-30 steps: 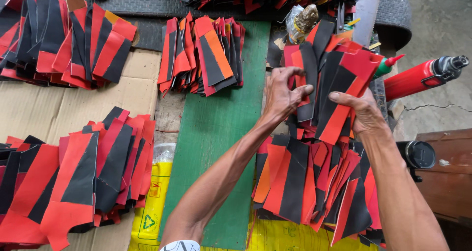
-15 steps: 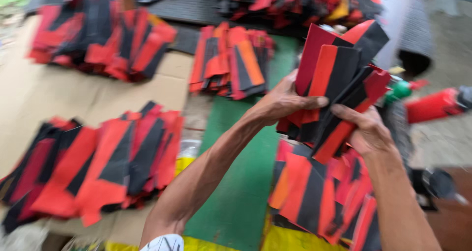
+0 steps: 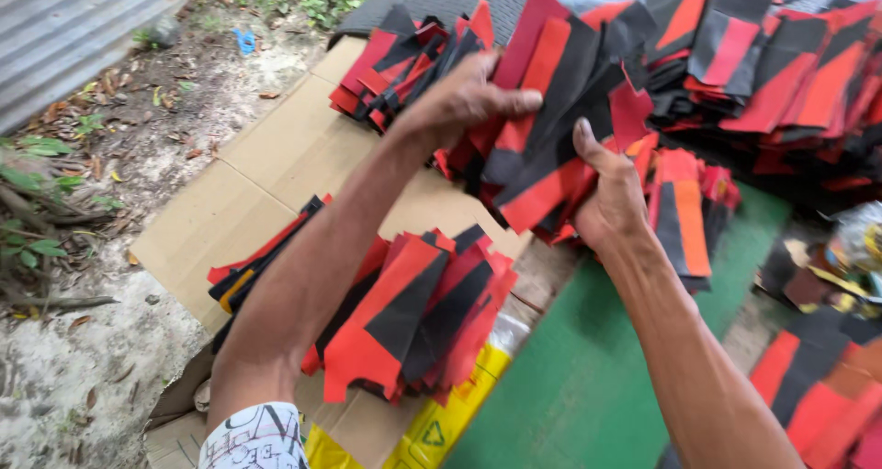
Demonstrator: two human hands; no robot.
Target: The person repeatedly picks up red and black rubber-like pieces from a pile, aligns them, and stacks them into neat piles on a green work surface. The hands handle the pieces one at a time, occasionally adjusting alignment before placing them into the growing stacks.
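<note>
Gripping a fanned bundle (image 3: 551, 120) of red-and-black cut pieces, both hands are closed on it: left hand (image 3: 459, 101) clamped over the top edge, right hand (image 3: 611, 198) clenched on the lower edge, thumb up. The bundle is held in the air above flattened cardboard (image 3: 276, 166). A loose pile (image 3: 413, 313) lies below the left forearm, on the cardboard. More stacks (image 3: 781, 65) are seen beyond, a green mat (image 3: 597, 386) to the right.
</note>
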